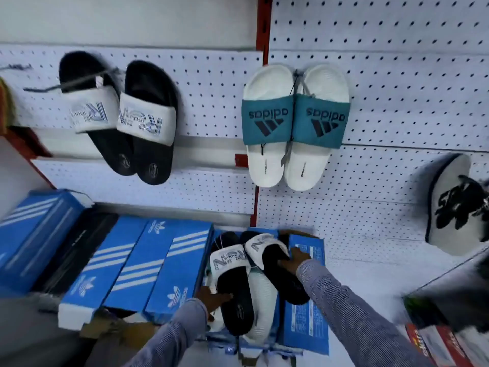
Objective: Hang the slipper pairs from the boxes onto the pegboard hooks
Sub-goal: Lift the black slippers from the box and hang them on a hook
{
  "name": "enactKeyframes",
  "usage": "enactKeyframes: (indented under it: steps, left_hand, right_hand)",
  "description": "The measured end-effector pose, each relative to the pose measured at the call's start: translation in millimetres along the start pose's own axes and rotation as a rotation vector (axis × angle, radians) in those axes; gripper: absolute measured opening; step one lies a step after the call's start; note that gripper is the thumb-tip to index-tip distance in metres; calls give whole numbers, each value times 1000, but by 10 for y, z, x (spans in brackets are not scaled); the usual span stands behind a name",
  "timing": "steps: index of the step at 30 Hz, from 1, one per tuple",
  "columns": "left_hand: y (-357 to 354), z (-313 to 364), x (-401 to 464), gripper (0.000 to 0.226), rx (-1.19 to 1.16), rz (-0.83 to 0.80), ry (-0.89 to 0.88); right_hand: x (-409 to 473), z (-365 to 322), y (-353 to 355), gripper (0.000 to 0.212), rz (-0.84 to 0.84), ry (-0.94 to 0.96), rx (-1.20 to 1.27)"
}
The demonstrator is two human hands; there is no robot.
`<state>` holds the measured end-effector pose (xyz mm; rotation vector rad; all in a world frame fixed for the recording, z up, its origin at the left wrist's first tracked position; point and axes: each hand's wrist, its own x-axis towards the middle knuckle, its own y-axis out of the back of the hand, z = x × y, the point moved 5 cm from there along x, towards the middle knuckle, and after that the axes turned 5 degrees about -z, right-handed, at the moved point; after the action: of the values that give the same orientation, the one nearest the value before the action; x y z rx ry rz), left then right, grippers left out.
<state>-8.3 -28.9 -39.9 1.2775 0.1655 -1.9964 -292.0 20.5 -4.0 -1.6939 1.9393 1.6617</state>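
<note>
The white pegboard [383,75] already carries a black-and-white pair [119,115] and a teal-strapped white pair [293,125]; below it sit closed blue boxes [137,263]. In the open box [307,327] lies another black pair with white straps [254,271], the left hand [211,298] gripping one slipper's heel, the right hand [295,259] clasping the other's side

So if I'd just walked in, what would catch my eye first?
Probably the teal-strapped white slippers hanging mid-pegboard, and the black pair with white straps hung to their left. Below, both hands, left and right, grip a matching black pair over the open blue box.
</note>
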Motion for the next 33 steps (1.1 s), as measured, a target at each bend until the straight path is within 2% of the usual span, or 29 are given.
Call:
enactKeyframes:
  steps: [2,3,6,9,11,14,15,18,21,24,26,29,33]
  left_hand:
    - [-74,-30,57,61,-140,-27,36]
    - [-106,-16,64,56,-157,-35,19]
    - [-163,22,22,32,-266,-15,-31]
    - [-86,31,-94,8,-460,23,-54]
    - [96,-12,-179,19,-558,37,-131]
    - [650,49,-400,53,-593,203,-413]
    - [811,99,-542,55,-617,227,-508]
    - [1395,298,-1075,34,-624,413,-792]
    - [1980,429,-1613,41,-619,615,-981]
    - [2454,554,-2141,36,-707,703,-1175]
    - [2702,640,-2350,47,-805,715,-1261]
    - [3035,815,-2572,34,-877,837,-1355]
    - [3437,1040,-2541,29,-891,1001,-1248]
  right_hand:
    - [34,20,-71,82,-79,-44,55]
    - [62,27,-88,80,-90,-48,84]
    - [70,-32,-56,71,-64,-50,129]
    - [-29,-211,55,58,22,68,171]
    - [-212,-399,126,48,69,201,275]
    - [-628,-875,170,35,12,459,579]
    - [-738,-1041,185,33,-5,537,662]
    - [-1127,-1638,305,39,3,728,825]
    - [-1514,-2236,440,42,44,898,918]
    - [-1885,-2795,480,44,108,1043,987]
    - [-2061,-3122,470,43,167,1105,1028]
    - [-2179,-3538,420,39,259,1119,1122]
    - [-2121,-3917,345,40,326,1048,1223]
